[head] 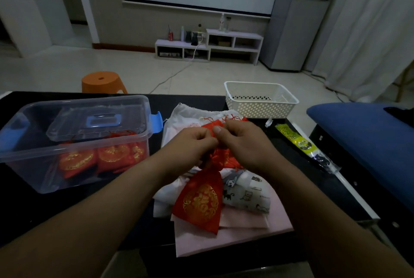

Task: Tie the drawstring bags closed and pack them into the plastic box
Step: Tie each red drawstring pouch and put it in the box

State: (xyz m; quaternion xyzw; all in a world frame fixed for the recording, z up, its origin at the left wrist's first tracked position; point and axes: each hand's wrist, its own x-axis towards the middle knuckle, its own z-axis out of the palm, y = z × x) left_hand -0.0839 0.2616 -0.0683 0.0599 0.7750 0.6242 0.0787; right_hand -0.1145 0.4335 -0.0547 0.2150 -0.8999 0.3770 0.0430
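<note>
Above table (190, 103), two hands (196, 145) (245, 143) pinching one red bag (199, 201)

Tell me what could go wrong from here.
1. The left hand and right hand both pinch at the neck of the red bag while its body hangs below them. The cord may slip and leave a loose knot.
2. The lid lies across the opening of the plastic box, so packing likely needs it moved first.
3. Loose red cords just beyond the hands could snag.
</note>
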